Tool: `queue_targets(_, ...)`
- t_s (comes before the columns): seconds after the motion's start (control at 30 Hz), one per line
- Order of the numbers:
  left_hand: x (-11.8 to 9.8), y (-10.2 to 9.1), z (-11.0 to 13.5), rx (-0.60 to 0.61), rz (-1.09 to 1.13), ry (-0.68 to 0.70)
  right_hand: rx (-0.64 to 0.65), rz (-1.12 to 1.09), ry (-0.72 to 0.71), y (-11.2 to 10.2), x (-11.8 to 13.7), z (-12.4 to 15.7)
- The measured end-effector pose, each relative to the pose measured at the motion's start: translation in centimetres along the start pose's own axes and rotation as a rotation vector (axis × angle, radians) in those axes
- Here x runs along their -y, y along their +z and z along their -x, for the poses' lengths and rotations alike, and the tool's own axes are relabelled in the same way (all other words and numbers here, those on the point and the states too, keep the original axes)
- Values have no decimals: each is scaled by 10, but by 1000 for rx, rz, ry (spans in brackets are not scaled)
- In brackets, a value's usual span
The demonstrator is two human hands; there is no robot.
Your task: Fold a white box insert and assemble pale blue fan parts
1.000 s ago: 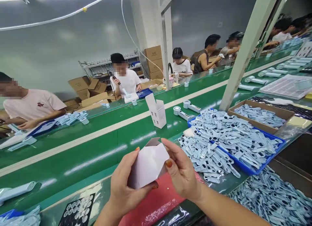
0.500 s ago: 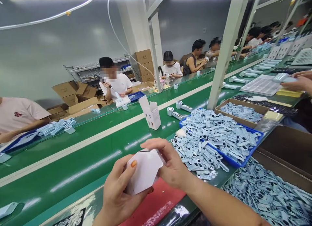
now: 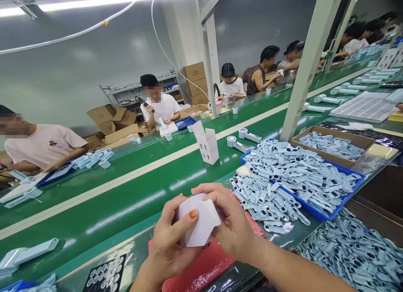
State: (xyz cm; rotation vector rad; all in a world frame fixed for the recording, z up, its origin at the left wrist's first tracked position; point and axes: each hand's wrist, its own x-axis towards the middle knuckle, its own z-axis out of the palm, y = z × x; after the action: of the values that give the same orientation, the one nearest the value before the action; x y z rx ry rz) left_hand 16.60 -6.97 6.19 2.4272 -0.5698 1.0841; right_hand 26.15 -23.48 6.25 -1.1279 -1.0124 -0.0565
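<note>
Between my two hands is a small white cardboard box (image 3: 201,225), tilted, with a flap at its near end. My left hand (image 3: 173,237) grips it from the left, thumb pressed flat on the white face. On the other side my right hand (image 3: 231,222) wraps its fingers over the box's top and right edge. Under both hands lies a red bubble-wrap sheet (image 3: 198,271). Farther off, an open white box (image 3: 208,145) with small printed pictures stands upright on the green conveyor belt (image 3: 132,195).
To the right, a blue tray (image 3: 338,210) overflows with light-blue plastic pieces, beside a cardboard tray (image 3: 362,155) of similar ones. Handheld devices (image 3: 239,145) lie on the belt. A pale metal post (image 3: 310,65) rises at right. Several co-workers sit across the belt.
The view has swung left, so more of the co-worker at far left shows. Both hands still hold the white box, and my right fingers have shifted on its top edge.
</note>
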Motion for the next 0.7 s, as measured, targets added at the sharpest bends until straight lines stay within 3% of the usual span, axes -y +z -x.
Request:
queue_targets(0.13, -2, -6, -8, -13, -20, 29, -11, -164, 65, 7, 0, -2)
queue_targets(0.3, 1, -15, -11, -4, -20, 47, -9, -165, -49, 16, 2, -7)
queue_targets(0.47, 8, -8, -3, -89, 177, -20, 0, -291, -33, 13, 10, -13)
queue_targets(0.63, -4, 2, 3, -282, 318, -114, 180, -41, -89, 5, -3, -6)
queue_targets(0.7, -11, 0, 1, -250, 421, -199, 176, -2, -114, 6, -15, -1)
